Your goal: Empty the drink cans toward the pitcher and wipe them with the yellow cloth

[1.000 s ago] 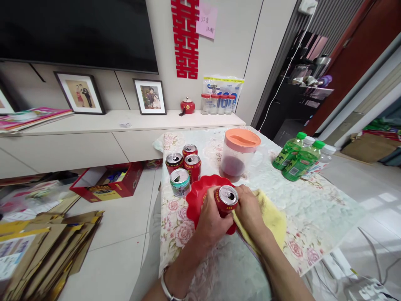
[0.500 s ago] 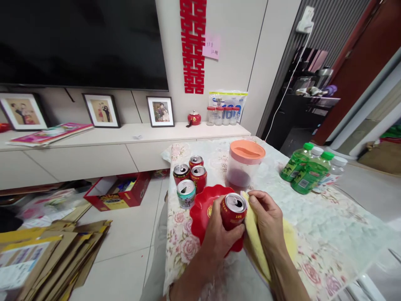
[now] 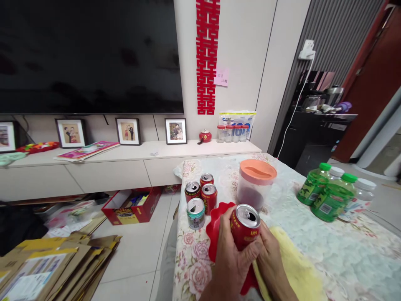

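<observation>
My left hand [image 3: 230, 251] is wrapped round a red drink can [image 3: 246, 232], opened at the top and held upright. My right hand [image 3: 272, 251] presses against the can's right side with its fingers curled, partly hidden behind it. A yellow cloth [image 3: 297, 263] runs from under that hand onto the table. Beneath the can lies a red scalloped dish [image 3: 216, 223], mostly covered by my hands. Several opened cans stand to the left of the dish, among them a teal and silver can [image 3: 196, 215] and a red can [image 3: 209, 198].
A clear canister [image 3: 255, 184] with an orange lid stands behind the dish. Green-capped bottles [image 3: 333, 198] sit at the right on the flowered tablecloth [image 3: 200, 267]. Flattened cardboard [image 3: 75, 267] and a red box [image 3: 134, 209] lie on the floor at left.
My right hand has moved down and in against the can's side, from holding up the cloth's edge beside it. The cloth now lies lower. The camera view has tilted up and left.
</observation>
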{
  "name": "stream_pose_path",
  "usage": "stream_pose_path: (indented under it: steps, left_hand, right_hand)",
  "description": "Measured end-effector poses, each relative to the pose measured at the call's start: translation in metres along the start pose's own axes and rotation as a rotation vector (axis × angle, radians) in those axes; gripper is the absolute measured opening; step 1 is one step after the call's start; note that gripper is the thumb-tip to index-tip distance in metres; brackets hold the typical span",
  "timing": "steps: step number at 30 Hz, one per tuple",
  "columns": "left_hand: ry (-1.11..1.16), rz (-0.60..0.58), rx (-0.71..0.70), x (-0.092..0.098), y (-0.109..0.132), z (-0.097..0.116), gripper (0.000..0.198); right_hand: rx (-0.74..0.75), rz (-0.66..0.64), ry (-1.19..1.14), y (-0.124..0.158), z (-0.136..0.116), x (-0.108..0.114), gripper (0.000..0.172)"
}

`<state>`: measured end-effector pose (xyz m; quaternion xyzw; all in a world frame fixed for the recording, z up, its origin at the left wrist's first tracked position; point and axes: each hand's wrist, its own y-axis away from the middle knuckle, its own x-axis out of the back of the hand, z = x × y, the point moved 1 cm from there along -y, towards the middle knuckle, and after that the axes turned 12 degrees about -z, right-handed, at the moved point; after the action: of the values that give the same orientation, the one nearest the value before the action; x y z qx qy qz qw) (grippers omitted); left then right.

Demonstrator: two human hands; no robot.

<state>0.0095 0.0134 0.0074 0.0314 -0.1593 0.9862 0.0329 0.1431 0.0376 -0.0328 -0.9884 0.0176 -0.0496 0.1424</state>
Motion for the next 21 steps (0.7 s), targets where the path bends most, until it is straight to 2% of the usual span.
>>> stream_pose_path:
  steps: [3,6,9,13,16,17,21]
  left_hand:
    - [0.059,-0.033,0.063,-0.005,-0.010,0.008,0.080]
    - [0.001,0.027,0.096,-0.011,-0.015,0.008,0.083]
    - [-0.080,0.089,0.098,-0.015,-0.013,-0.001,0.081]
    - [-0.090,0.109,0.023,-0.016,-0.005,-0.016,0.075]
    - [-0.073,0.112,-0.014,-0.019,-0.001,-0.029,0.072]
    - [-0.055,0.145,-0.029,-0.021,0.000,-0.033,0.072]
    - [0.032,0.201,-0.066,-0.029,0.002,-0.048,0.075]
  right_hand:
    - [-0.045,-0.020,-0.054,0.001,0.005,0.000,0.043]
    - [-0.077,-0.004,-0.110,0.003,0.009,0.004,0.047]
    - [-0.080,0.056,-0.143,0.004,0.010,0.008,0.048]
    - [-0.063,0.147,-0.192,0.005,0.006,0.011,0.049]
    - [-0.027,0.207,-0.208,0.001,-0.002,0.010,0.049]
    - [-0.001,0.232,-0.204,-0.001,-0.005,0.010,0.048]
    - [0.160,0.265,-0.127,-0.014,-0.024,0.010,0.039]
